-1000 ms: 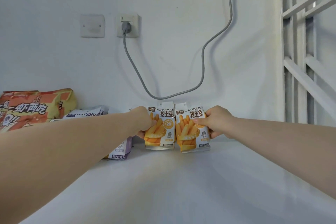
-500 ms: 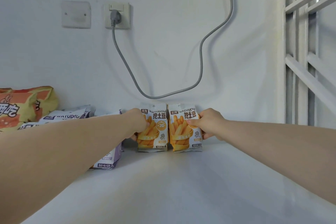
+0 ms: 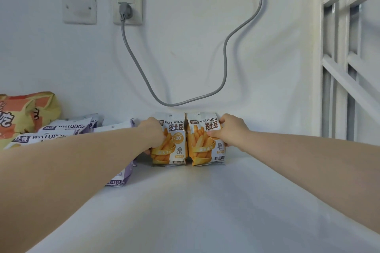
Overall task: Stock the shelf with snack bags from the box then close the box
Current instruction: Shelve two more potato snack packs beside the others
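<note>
Grips the left yellow bag point(image 3: 174, 147) with the left hand point(image 3: 153, 132), pinches the right yellow bag point(image 3: 202, 148) with the right hand point(image 3: 231, 130); holds both upright, touching, far back on the shelf point(image 3: 205, 211).

blank wall plate point(image 3: 79, 7) at 10 o'clock | wall socket point(image 3: 137, 11) just right of it, grey plug point(image 3: 125, 9) inserted | grey cable point(image 3: 225, 57) sags mid-wall, climbs out toward 1 o'clock | white slatted frame point(image 3: 342, 37) at 3 o'clock

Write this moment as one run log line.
step: stocking shelf | left hand: grips left fries bag | right hand: grips right fries bag | bags: upright, side by side
</note>
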